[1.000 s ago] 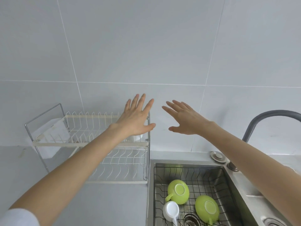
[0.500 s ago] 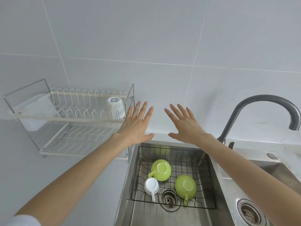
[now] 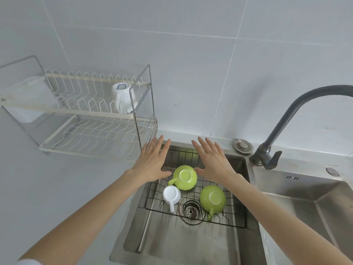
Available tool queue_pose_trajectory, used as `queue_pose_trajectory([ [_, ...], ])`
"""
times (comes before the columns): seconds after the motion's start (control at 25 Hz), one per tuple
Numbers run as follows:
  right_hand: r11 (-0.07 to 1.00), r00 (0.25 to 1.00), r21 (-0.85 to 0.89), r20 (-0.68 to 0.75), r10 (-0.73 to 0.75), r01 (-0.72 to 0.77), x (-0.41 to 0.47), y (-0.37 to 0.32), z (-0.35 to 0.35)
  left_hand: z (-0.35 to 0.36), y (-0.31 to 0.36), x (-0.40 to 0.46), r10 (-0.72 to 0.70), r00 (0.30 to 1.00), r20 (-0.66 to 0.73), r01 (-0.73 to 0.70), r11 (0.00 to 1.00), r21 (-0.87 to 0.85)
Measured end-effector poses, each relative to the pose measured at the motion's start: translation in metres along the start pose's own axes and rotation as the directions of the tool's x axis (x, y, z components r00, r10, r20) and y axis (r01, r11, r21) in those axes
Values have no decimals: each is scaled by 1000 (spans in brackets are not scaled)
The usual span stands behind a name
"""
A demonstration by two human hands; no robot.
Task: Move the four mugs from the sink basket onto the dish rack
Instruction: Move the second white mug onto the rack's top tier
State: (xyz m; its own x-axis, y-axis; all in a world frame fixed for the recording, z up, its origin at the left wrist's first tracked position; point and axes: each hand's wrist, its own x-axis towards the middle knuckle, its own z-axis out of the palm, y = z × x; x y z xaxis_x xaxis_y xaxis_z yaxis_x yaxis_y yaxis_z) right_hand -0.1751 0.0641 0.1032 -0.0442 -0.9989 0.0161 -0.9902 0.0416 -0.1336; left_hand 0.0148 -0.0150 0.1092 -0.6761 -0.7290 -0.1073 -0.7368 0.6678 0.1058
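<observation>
Three mugs lie upside down in the black wire sink basket (image 3: 236, 224): a green mug (image 3: 185, 177) at the back, a small white mug (image 3: 171, 195) to its front left and a second green mug (image 3: 212, 199) at the right. Another white mug (image 3: 122, 98) stands upside down on the upper tier of the white dish rack (image 3: 89, 111). My left hand (image 3: 152, 161) hovers flat and open over the basket's back left corner. My right hand (image 3: 214, 161) hovers open just right of the back green mug. Neither hand holds anything.
The steel sink (image 3: 172, 241) has a drain (image 3: 191, 211) under the basket. A dark curved faucet (image 3: 286, 119) rises at the right, beside a second basin (image 3: 305, 203). The rack's lower tier (image 3: 95, 138) holds nothing. A tiled wall stands behind.
The view has tilted down towards the sink. Both open hands have come lower, from in front of the wall and rack to just above the basket.
</observation>
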Motion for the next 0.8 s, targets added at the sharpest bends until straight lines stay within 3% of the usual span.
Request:
queue_pose_trajectory([
  [0.4, 983, 971, 172, 238, 13, -55, 17, 10, 98, 99, -13, 16, -111, 961, 253, 170, 960, -225],
  [0.8, 941, 827, 288, 563, -13, -181, 24, 15, 179, 181, -14, 39, -141, 874, 465, 366, 822, -437],
])
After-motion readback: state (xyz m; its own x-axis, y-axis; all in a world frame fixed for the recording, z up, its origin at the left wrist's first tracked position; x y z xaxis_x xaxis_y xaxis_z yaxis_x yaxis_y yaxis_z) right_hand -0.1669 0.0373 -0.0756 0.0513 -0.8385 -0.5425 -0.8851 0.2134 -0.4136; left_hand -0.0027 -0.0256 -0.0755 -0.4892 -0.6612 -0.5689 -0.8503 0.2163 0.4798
